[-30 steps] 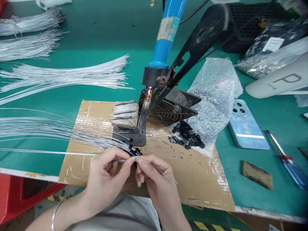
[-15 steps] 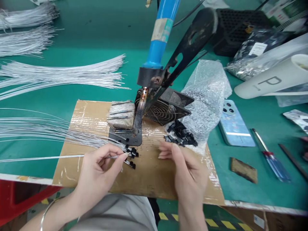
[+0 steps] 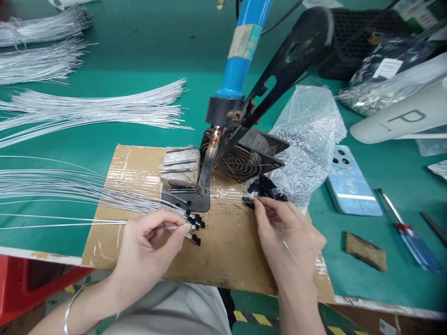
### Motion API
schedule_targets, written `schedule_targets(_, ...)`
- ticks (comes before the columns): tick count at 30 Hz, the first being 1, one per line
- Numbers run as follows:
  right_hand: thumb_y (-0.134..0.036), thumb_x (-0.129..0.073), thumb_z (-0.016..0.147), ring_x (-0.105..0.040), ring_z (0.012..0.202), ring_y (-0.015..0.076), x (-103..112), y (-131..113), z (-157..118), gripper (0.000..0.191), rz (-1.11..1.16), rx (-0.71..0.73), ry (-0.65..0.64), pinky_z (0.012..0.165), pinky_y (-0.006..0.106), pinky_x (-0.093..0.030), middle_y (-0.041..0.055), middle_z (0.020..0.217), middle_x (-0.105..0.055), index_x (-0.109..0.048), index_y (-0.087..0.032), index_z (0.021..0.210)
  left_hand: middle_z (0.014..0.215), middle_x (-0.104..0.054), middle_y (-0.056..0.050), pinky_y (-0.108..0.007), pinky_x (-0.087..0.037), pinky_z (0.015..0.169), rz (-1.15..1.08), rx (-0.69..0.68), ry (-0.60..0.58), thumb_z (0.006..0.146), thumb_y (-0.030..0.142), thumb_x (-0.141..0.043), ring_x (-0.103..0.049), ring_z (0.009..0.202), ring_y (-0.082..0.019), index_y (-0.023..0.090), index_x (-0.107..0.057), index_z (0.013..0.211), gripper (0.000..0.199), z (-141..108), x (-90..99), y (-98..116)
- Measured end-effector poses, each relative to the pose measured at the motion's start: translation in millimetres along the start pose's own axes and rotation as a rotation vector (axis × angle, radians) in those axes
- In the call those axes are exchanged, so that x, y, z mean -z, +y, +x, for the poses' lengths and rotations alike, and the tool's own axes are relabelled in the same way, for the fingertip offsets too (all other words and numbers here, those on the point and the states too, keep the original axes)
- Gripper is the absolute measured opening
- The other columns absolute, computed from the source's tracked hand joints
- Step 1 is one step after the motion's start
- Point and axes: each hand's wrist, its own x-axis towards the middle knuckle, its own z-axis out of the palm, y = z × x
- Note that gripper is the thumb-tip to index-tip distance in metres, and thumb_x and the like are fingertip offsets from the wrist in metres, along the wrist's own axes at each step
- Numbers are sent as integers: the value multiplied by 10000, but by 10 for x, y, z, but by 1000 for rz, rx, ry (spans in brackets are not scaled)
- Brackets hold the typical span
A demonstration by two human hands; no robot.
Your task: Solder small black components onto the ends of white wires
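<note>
My left hand pinches thin white wires just left of several wire ends with black connectors, above the cardboard. At the near edge of a heap of small black parts, my right hand has thumb and forefinger together; what lies between those fingertips is too small to make out. A blue soldering iron hangs in its black stand, tip pointing down between the hands, beside a pale block carrying several metal pins.
Bundles of white wire lie at the left. Behind the iron sits a black fan. Bubble wrap, a phone, a brown block, a screwdriver and a white cup occupy the right.
My right hand has moved right to the black parts, its fingers now pinched together. My left hand keeps its pinch on the wires. The view has shifted slightly.
</note>
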Motion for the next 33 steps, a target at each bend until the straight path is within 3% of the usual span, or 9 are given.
schedule_targets(2, -361, -718, 956, -701, 588, 182, 25, -35, -43, 203, 119, -158, 37, 615, 310, -580, 41, 723, -769, -822, -190, 927, 644, -722, 8, -217, -382, 451, 8, -2, 11, 869, 185, -698, -497, 503, -107, 208, -772, 780, 118, -1, -4, -3)
schedule_targets(5, -372, -819, 879, -735, 536, 187, 81, -171, -106, 173, 490, -433, 20, 572, 306, -642, 22, 689, -789, -827, -214, 948, 638, -728, 18, -206, -374, 447, 24, -5, 41, 857, 174, -699, -493, 499, -100, 213, -773, 770, 121, 6, -8, 7)
schedule_targets(8, -287, -876, 812, -771, 538, 182, 128, -375, -154, 98, 749, -525, -42, 565, 255, -668, 14, 668, -804, -826, -221, 864, 665, -754, 8, -203, -413, 469, 43, -4, 57, 840, 174, -707, -557, 524, -108, 210, -778, 767, 107, 19, -8, 26)
schedule_targets(11, -236, -868, 808, -771, 534, 155, 137, -568, -193, 52, 898, -527, -118, 571, 189, -651, -4, 623, -789, -816, -233, 813, 675, -765, -1, -206, -438, 482, 70, 2, 50, 834, 182, -710, -601, 543, -119, 206, -774, 751, 108, 30, -3, 37)
schedule_targets(16, -205, -814, 868, -749, 579, 117, 117, -748, -235, 82, 983, -535, -237, 595, 158, -630, -34, 659, -778, -828, -278, 903, 700, -766, -5, -211, -467, 522, 49, -4, 9, 872, 195, -697, -629, 594, -130, 213, -777, 759, 140, 33, 22, 36)
schedule_targets(24, -202, -769, 907, -659, 590, 110, 136, -909, -270, 144, 1041, -501, -349, 558, 196, -524, -17, 692, -724, -869, -305, 891, 698, -764, 7, -200, -468, 520, 29, 12, 22, 871, 172, -706, -627, 585, -120, 216, -774, 778, 123, 42, 13, 36)
schedule_targets(33, -200, -750, 927, -663, 593, 120, 102, -924, -313, 161, 1090, -469, -395, 563, 211, -519, -5, 705, -723, -869, -305, 897, 701, -763, 16, -179, -506, 559, -8, 8, 23, 859, 133, -706, -661, 607, -113, 216, -773, 781, 132, 36, -4, 41)
